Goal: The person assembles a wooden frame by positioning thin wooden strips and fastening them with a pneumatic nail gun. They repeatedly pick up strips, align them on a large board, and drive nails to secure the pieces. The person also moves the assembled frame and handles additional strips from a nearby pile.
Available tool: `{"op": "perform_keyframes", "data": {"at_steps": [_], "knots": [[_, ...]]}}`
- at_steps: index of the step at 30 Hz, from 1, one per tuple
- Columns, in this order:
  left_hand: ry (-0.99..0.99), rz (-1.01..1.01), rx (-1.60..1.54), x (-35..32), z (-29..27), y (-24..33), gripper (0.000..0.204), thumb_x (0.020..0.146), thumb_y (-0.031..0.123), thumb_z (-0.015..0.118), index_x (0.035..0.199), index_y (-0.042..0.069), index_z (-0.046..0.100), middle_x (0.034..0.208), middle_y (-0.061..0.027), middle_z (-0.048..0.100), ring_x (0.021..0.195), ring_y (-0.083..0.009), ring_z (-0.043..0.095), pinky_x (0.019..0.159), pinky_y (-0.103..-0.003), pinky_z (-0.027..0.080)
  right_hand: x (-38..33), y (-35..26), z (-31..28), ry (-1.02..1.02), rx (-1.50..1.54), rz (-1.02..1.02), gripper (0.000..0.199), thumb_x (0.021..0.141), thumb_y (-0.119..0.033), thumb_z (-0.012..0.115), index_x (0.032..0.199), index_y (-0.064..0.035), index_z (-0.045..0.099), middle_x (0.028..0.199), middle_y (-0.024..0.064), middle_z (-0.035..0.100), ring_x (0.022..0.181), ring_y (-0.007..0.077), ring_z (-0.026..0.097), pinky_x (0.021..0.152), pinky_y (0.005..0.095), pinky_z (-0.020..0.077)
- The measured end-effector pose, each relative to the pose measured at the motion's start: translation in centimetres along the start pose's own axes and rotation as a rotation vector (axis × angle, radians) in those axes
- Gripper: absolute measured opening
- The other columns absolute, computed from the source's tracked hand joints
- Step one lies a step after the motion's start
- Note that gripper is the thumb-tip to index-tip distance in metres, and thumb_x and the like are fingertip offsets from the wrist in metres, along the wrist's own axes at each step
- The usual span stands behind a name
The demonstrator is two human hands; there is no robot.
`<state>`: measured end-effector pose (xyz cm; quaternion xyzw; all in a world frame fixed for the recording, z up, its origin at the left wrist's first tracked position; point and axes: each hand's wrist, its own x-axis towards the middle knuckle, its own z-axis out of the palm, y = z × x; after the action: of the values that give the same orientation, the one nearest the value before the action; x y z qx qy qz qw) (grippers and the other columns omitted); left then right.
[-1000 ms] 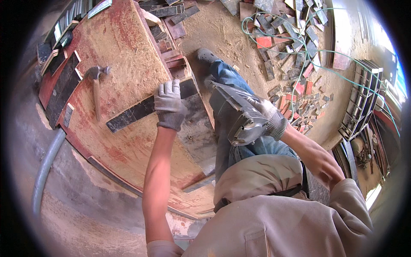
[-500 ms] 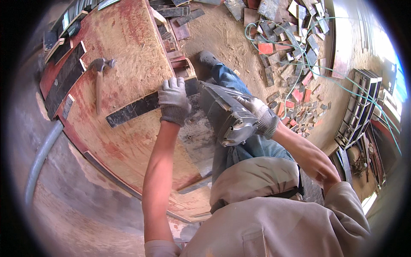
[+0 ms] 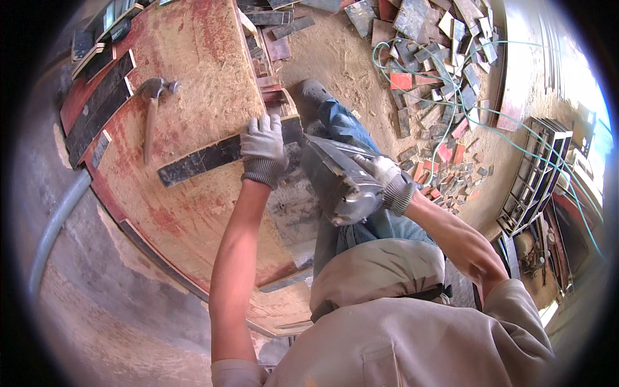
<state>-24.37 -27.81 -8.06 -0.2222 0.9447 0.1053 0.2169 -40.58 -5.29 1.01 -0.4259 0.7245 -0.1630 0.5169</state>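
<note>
My left hand (image 3: 264, 143), in a pale knit glove, lies across a long black-faced wooden strip (image 3: 205, 160) with its fingers stretched out and pointing away from me. The strip lies on a worn wooden panel (image 3: 193, 77) with red stains and sawdust. In my gloved right hand (image 3: 389, 175) is a grey nail gun (image 3: 343, 180), its handle inside my closed fingers. The gun's narrow end is just right of the strip's right end; whether the two touch I cannot tell. On the panel, left of my left hand, rests a claw hammer (image 3: 150, 122) with a wooden handle.
Many black and red wood offcuts (image 3: 412, 48) litter the sandy floor at the far right. A thin green hose (image 3: 459, 97) loops over them. A metal rack (image 3: 538, 171) stands at right. A grey pipe (image 3: 61, 222) meets the panel's left edge. More black strips (image 3: 97, 122) lie there.
My right hand has brought the nail gun slightly down and back toward me. My left hand stays on the strip. The whole view has shifted slightly.
</note>
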Motion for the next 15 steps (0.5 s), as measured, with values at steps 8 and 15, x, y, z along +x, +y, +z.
{"op": "perform_keyframes", "data": {"at_steps": [8, 15], "knots": [[0.055, 0.047, -0.036, -0.8, 0.6, -1.1, 0.080, 0.075, 0.034, 0.076, 0.145, 0.005, 0.051, 0.135, -0.0151, 0.054, 0.123, -0.0330, 0.051, 0.108, -0.049, 0.039, 0.5, -1.3, -0.8, -0.013, 0.027, 0.064, 0.037, 0.091, -0.021, 0.063, 0.125, -0.0059, 0.062, 0.100, 0.0238, 0.069, 0.095, 0.0394, 0.069, 0.080, 0.0450, 0.0548], [-0.010, -0.119, -0.251, -3.8, -0.8, -7.8, 0.091, 0.063, 0.035, 0.089, 0.144, 0.015, 0.052, 0.134, -0.0103, 0.054, 0.123, -0.0334, 0.050, 0.110, -0.045, 0.041, -1.4, -1.1, -0.3, 0.060, -0.015, 0.028, 0.049, 0.087, -0.027, 0.069, 0.131, -0.0059, 0.062, 0.092, 0.0256, 0.069, 0.085, 0.0388, 0.070, 0.074, 0.0464, 0.0533]]}}
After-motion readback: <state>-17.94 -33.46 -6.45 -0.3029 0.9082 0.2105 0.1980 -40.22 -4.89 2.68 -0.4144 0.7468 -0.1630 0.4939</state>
